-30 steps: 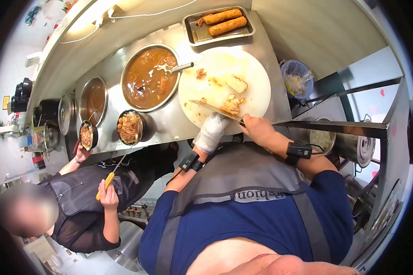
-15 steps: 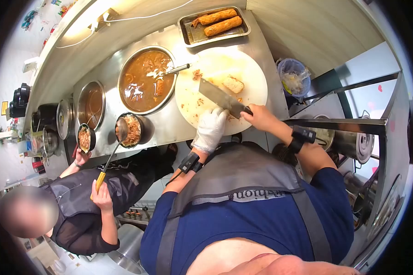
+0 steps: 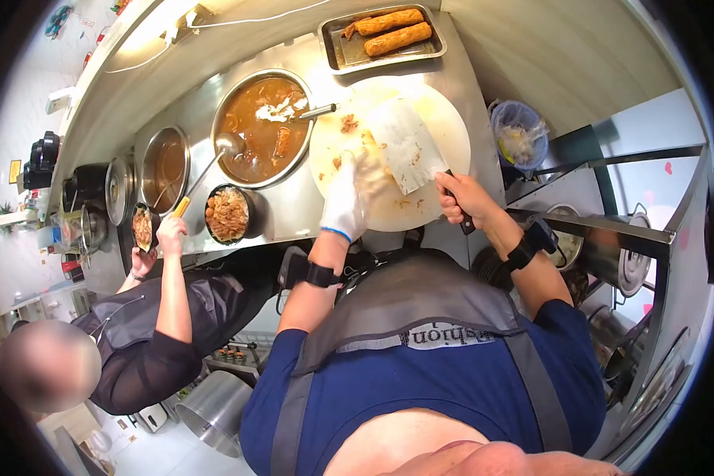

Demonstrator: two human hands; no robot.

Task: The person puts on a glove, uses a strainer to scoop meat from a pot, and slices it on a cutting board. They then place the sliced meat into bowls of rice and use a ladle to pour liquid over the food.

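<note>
Cleaver lifted flat over the cutting board (image 3: 444,127)

Right hand (image 3: 462,198) grips the cleaver (image 3: 404,147); gloved left hand (image 3: 349,198), fingers spread and empty beside the blade, risks a nick.

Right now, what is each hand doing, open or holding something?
Left hand: gloved, open, on the cutting board.
Right hand: closed on the cleaver.
</note>
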